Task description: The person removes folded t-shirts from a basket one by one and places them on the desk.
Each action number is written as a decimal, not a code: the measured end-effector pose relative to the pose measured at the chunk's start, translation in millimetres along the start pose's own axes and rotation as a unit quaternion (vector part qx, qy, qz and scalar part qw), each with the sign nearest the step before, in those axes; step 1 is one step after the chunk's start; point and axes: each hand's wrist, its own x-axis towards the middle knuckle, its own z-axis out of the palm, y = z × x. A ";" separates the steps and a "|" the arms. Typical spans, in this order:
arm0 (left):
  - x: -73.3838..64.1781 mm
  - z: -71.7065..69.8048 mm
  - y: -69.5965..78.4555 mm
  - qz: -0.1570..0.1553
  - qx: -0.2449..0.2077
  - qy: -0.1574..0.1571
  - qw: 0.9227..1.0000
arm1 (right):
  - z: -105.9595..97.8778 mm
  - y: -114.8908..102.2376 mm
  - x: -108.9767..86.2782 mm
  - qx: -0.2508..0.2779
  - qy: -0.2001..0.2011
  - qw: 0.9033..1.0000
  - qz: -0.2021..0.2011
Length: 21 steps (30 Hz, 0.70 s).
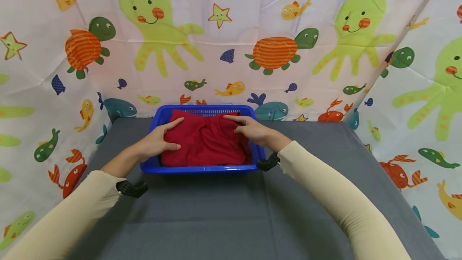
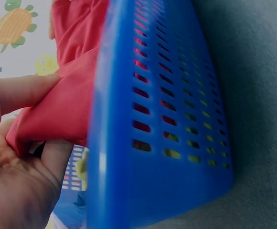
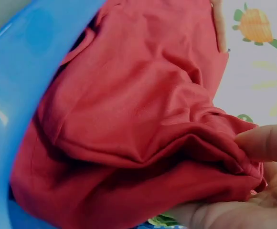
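Note:
A folded red cloth (image 1: 205, 141) fills most of a blue plastic basket (image 1: 202, 169), its surface wrinkled toward the right. At the left end, my left hand (image 1: 153, 141) holds the cloth's edge; in the left wrist view a doubled fold of red fabric (image 2: 64, 105) lies between finger and thumb. My right hand (image 1: 254, 131) is at the opposite end. Seen from the right wrist, its fingers (image 3: 267, 140) pinch the bunched edge of the cloth from above and below. The cloth's underside is mostly hidden.
Slots in the basket's side wall (image 2: 162, 186) show bits of yellow-green behind it. The basket stands on a grey cloth-covered table (image 1: 202, 220). Behind and at both sides hangs a white curtain (image 1: 238, 7) printed with sea animals, close behind the basket's far rim.

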 end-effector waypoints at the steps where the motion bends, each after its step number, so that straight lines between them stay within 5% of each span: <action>1: -1.1 -0.3 0.8 0.004 -0.006 0.000 1.000 | -0.1 -0.8 0.1 0.015 -0.001 1.000 0.003; 6: -5.6 -1.9 5.4 0.013 -0.021 0.003 1.000 | 1.5 -2.0 0.8 0.057 -0.004 0.998 0.010; 21: -10.7 -9.0 28.0 0.014 -0.054 0.008 0.998 | -3.7 -9.6 2.4 -0.016 0.020 0.999 -0.024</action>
